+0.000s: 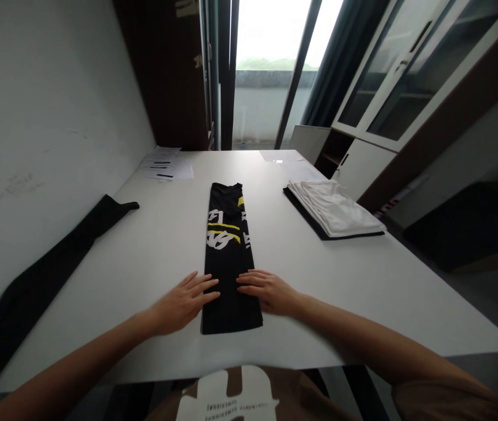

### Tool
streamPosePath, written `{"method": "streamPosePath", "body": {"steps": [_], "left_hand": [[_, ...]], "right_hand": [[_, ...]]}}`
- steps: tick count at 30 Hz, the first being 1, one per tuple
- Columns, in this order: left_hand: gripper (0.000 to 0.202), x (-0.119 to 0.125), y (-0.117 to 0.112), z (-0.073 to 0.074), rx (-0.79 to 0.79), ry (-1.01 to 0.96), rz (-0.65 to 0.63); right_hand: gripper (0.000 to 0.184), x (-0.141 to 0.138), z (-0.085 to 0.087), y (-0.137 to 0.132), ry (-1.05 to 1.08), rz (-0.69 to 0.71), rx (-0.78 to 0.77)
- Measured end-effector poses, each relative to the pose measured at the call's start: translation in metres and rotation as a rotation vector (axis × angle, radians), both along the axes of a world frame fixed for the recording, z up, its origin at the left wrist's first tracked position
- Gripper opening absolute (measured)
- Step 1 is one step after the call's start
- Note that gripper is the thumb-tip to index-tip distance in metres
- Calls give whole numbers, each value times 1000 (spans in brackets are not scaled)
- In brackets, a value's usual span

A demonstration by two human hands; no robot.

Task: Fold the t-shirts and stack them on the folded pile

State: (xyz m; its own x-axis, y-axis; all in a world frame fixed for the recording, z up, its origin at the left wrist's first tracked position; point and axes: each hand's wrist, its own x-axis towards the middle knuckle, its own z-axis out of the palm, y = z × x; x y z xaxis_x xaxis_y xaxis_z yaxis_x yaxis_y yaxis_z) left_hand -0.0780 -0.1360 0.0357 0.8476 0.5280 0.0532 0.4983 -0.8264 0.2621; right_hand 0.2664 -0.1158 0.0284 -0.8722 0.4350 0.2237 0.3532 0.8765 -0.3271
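A black garment (227, 245) with white and yellow print lies folded into a long narrow strip down the middle of the white table (340, 280). My left hand (185, 302) rests flat on its near left edge, fingers stretched out. My right hand (267, 290) lies flat on its near right part, fingers pointing left. The fingertips of both hands nearly meet over the cloth. Neither hand grips anything.
A stack of folded white cloth on black cloth (334, 209) sits at the right. A long black cloth (42, 275) runs along the left wall. Papers (165, 166) lie at the far left corner, more sheets (290, 161) at the far right. Cabinets stand to the right.
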Motion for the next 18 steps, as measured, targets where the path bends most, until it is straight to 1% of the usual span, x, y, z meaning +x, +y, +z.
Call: {"method": "streamPosePath", "body": {"steps": [2,5,7,9,10,12,14,16,18], "left_hand": [[70,1,3,-2,8,-5,6],[75,1,7,2,-18,-18,-2],[81,3,7,5,-17,-33,-23],[85,8,7,5,12,-60,-46],[84,11,7,5,31,-82,-46],[73,17,7,3,55,-139,-5],[56,22,6,4,49,-196,72],[47,24,3,11,-5,-226,124],[39,23,-3,22,-124,-219,126]], "right_hand": [[56,-5,0,1,5,-11,-8],[52,-11,0,2,37,28,-72],[49,-14,0,3,129,30,-182],[50,-16,-1,5,247,-3,-312],[50,-16,-1,5,294,-25,-366],[51,-17,2,3,349,-69,-435],[49,-17,8,-3,368,-117,-478],[40,-15,19,-12,355,-181,-555],[25,-11,32,-22,302,-244,-679]]}}
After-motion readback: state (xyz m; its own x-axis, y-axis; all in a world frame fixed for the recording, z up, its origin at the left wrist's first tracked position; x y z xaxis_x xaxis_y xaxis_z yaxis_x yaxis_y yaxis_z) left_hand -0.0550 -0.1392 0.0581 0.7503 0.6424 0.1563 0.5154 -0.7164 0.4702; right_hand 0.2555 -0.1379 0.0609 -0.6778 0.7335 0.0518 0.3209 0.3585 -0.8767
